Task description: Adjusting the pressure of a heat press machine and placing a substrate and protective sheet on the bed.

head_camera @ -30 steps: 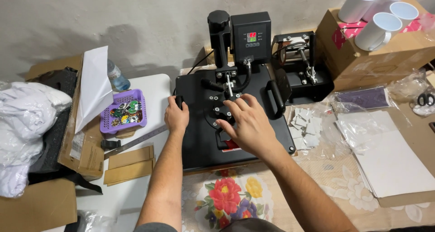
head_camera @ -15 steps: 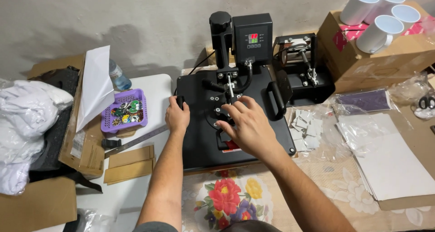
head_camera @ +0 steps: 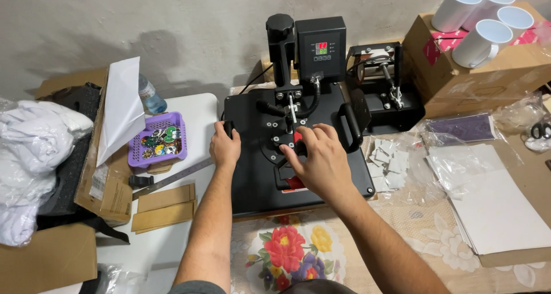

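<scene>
Head camera looks straight down on a black heat press [head_camera: 252, 173] that sits on the counter [head_camera: 172, 248] against a pale wall. The left hand [head_camera: 225, 148] is curled around a small black handle [head_camera: 228, 127] at the press's left edge, fingers wrapped over it and thumb tucked beside, so the hand is closed on that handle. The right hand [head_camera: 321, 159] lies on top of the press's upper plate, over the lever with the red grip [head_camera: 297, 138]; its fingers are bent and held close together, the fingertips reaching the red part, but the palm hides whether they actually close around it. A bit more red shows under the wrist near the front of the plate.

Behind the plate rises the black control box [head_camera: 320, 47] with small lit digits, next to a round black knob [head_camera: 279, 25]. To the right stands a smaller mug press [head_camera: 383, 87]. Further right, a cardboard box [head_camera: 476, 76] carries white mugs [head_camera: 479, 41]. Left of the press sit a purple basket [head_camera: 135, 156] of small colourful bits, a metal ruler [head_camera: 172, 179], brown envelopes [head_camera: 163, 208] and a pile of white cloth [head_camera: 28, 162]. A flowered cloth [head_camera: 293, 251] lies just in front of the press, between the forearms. White sheets [head_camera: 499, 208] lie to the right.
</scene>
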